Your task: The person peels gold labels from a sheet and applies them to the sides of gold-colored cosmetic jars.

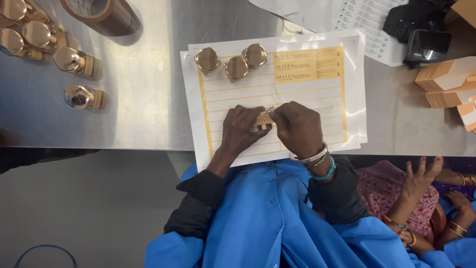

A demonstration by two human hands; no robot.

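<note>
Both hands meet over the lower half of the label sheet (277,94); the left hand (242,130) is closed around a small gold jar (264,119), fingers curled over it so little of it shows; the right hand (299,130) pinches at the jar's right end, thumb and fingers together on what looks like a yellow label being pressed on, though the label edge is mostly hidden; the jar sits just above the sheet, between the two hands, near the desk's (144,99) front edge; three capped gold jars (233,62) stand on the sheet's top left corner, touching or nearly so; more jars (74,60) lie on their sides well apart to the left, beside a roll of brown tape (104,15); orange cartons (446,82) are stacked at the right; another person's hand (421,178) shows at lower right; to do this well, I judge the left hand should hold the jar steady without turning while the right lays the label straight and smooths from one end, keeping it level with the jar's edge and free of creases.
</note>
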